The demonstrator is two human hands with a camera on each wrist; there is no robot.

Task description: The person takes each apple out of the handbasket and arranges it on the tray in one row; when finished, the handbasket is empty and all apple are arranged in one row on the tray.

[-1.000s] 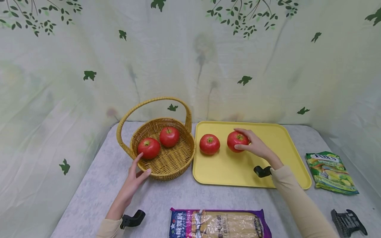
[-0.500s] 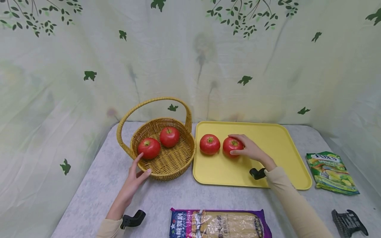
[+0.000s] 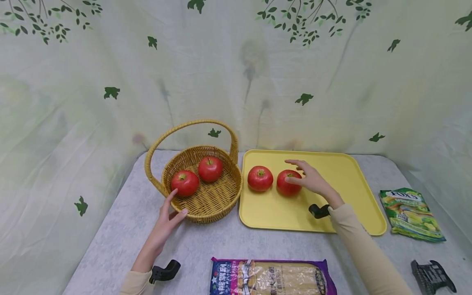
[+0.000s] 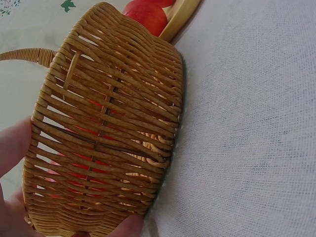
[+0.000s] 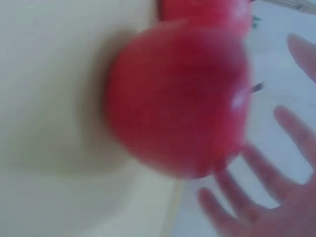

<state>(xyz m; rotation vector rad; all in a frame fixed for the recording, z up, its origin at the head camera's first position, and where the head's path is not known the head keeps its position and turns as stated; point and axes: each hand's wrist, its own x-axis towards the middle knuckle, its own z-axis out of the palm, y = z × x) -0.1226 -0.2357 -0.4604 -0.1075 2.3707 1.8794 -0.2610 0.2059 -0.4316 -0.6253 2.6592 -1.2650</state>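
Observation:
A wicker basket (image 3: 206, 219) with a tall hoop handle stands at the left, holding two red apples (image 3: 184, 183). My left hand (image 3: 165, 223) grips its near left side, with thumb and a finger at the rim. In the left wrist view, fingertips (image 4: 127, 228) also lie along the woven wall. Two more apples sit side by side on a yellow tray (image 3: 321, 217), a left one (image 3: 260, 178) and a right one (image 3: 285, 186). Over the right one hovers my right hand (image 3: 311, 179), fingers spread; the right wrist view shows that apple (image 5: 177, 98) resting outside the grasp.
A purple-edged packet of noodles (image 3: 273, 278) lies at the front edge of the grey table (image 3: 110, 246). Right of the tray are a green FOX'S candy bag (image 3: 411, 214) and a black plastic piece (image 3: 431, 276). A leaf-patterned curtain (image 3: 221, 73) hangs behind.
My right hand carried an apple left and toward me on the tray, set it beside the other, then let go and lifted its fingers. The left hand has stayed at the basket.

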